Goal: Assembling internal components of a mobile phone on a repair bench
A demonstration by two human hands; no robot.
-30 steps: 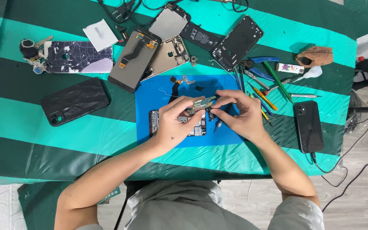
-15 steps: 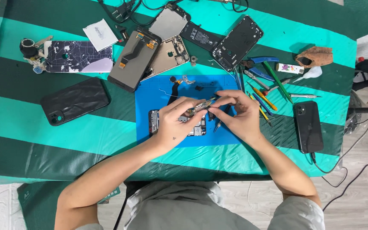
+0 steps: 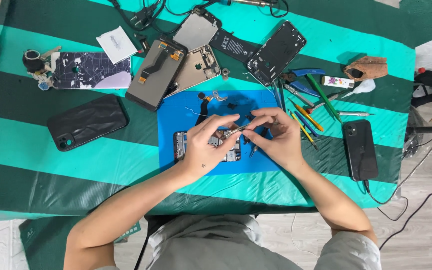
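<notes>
Metal part point(image 3: 232, 132) (tools point(image 3: 306, 112) beside)

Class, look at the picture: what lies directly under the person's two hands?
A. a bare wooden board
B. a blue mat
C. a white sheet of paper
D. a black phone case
B: both the left hand and the right hand work over the blue mat, which lies on the striped green table cover.

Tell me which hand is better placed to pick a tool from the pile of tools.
Probably the right hand: the tool pile lies just beside it, while the left hand is farther off, over the opened phone.
</notes>
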